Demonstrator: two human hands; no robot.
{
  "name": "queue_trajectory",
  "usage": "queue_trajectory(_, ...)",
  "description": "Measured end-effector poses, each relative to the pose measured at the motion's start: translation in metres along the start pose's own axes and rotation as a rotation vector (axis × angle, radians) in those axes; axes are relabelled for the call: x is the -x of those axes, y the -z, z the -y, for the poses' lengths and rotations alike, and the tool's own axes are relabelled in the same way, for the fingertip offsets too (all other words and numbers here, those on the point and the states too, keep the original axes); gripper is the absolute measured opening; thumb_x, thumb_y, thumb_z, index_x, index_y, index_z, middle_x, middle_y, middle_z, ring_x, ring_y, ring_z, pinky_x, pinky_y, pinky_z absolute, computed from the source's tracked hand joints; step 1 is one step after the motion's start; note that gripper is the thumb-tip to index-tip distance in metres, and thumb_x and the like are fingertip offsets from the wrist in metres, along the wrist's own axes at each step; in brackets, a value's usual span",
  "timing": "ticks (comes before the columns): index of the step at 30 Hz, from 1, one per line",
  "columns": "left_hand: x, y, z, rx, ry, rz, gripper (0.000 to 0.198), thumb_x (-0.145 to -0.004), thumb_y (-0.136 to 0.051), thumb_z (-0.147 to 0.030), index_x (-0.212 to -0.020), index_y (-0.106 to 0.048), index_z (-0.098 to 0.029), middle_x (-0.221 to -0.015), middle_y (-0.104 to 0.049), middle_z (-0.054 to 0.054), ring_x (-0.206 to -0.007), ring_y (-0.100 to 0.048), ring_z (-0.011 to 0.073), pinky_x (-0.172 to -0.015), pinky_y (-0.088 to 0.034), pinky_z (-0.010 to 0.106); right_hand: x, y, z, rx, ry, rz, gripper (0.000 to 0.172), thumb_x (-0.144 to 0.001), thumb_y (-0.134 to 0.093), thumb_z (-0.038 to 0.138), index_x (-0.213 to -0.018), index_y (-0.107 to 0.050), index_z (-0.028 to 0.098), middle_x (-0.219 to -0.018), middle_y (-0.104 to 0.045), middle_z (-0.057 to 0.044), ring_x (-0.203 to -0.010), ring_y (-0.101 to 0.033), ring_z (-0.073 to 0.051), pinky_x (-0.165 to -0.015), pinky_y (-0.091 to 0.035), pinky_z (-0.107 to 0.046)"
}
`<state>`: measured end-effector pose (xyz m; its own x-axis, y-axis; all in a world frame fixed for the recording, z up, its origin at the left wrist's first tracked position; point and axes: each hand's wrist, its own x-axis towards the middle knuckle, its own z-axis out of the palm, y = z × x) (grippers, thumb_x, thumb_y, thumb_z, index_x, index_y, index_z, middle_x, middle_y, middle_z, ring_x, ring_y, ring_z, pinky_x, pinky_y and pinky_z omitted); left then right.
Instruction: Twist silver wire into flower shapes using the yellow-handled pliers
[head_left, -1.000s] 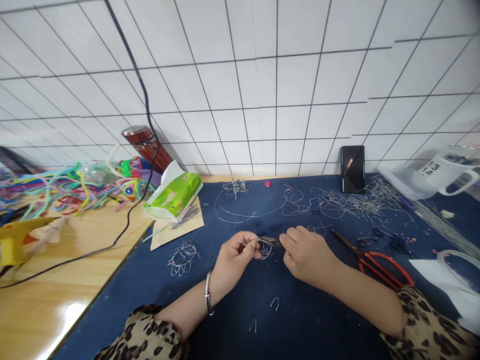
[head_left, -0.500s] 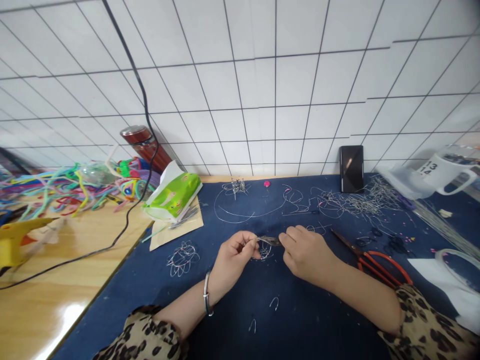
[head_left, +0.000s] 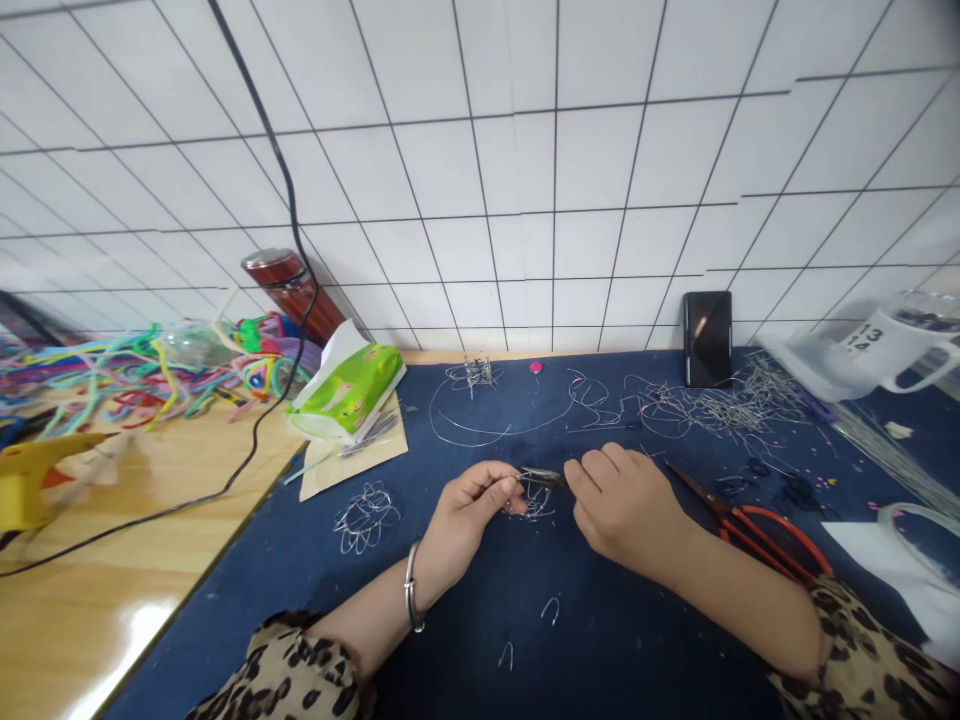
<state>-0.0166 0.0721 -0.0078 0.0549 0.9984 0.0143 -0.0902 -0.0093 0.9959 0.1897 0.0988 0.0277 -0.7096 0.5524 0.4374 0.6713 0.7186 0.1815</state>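
Delicately, the left hand [head_left: 471, 507] pinches thin, looped silver wire [head_left: 536, 514] — over the matte blue mat [head_left: 442, 650] — while the right hand [head_left: 628, 508] grips dark metal pliers [head_left: 546, 478], their slim nose pointing leftward.

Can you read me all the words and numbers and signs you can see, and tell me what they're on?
"13": on the side of the white mug at the far right.
"14": on the same mug, just under the 13.
Too small and blurred to read: the marks printed on the green tissue pack.
I can't make out any other writing.
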Motion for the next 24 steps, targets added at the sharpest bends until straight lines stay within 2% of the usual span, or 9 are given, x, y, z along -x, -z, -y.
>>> queue_trajectory(13,0.000,0.002,0.000,-0.057,0.010,0.053,0.014,-0.086,-0.052,-0.026,-0.084,-0.060,-0.014,-0.070,-0.063,0.003,-0.066,-0.056,0.0128,-0.069,-0.045,0.026,-0.001,0.015,0.006,0.102,0.038,0.029,0.022,-0.085,-0.042,0.013,-0.098,-0.060,0.014,-0.075,-0.051,-0.006,-0.070,-0.039,-0.018,-0.057,-0.023,-0.034)
queue_trajectory(24,-0.002,0.003,-0.001,-0.136,0.025,0.082,0.017,-0.087,-0.050,-0.028,-0.085,-0.058,-0.013,-0.070,-0.063,0.003,-0.066,-0.057,0.0131,-0.068,-0.044,0.026,0.001,0.007,0.004,0.129,0.042,0.019,0.021,-0.084,-0.044,0.011,-0.098,-0.059,0.012,-0.072,-0.050,-0.004,-0.069,-0.039,-0.017,-0.058,-0.022,-0.032)
